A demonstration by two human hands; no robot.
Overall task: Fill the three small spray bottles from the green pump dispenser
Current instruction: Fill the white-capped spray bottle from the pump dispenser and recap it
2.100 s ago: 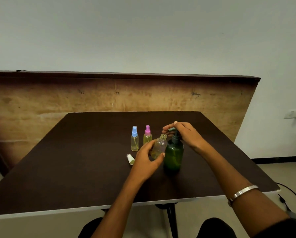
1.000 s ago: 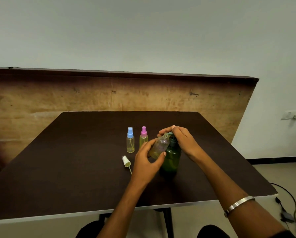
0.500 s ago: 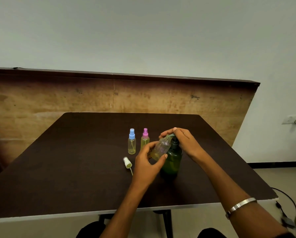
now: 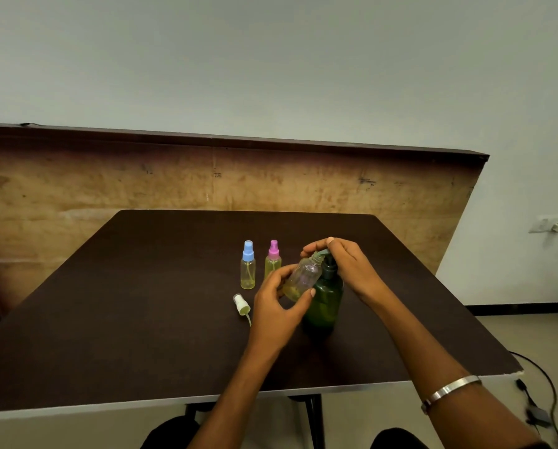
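Leftmost, well clear of any fingers, the blue-capped spray bottle point(image 4: 248, 266) stands upright on the dark table point(image 4: 109, 303), holding yellowish liquid. Just beside it, nearer the left fingertips, stands the pink-capped spray bottle point(image 4: 273, 260), also upright, its lower body partly hidden behind the left hand. A loose white spray cap point(image 4: 241, 305) with its dip tube lies flat on the table just left of the left hand's knuckles. The left hand point(image 4: 276, 306) grips the uncapped clear bottle point(image 4: 303, 278) between thumb and fingers, tilted so its open neck leans up to the right under the pump spout. A little yellowish liquid sits in its lower end. Behind and right of those fingers stands the green pump dispenser point(image 4: 324, 303), upright. The right hand point(image 4: 349, 265) curls over the pump head, fingers resting on top of it. A metal bangle point(image 4: 449, 388) circles the right wrist.
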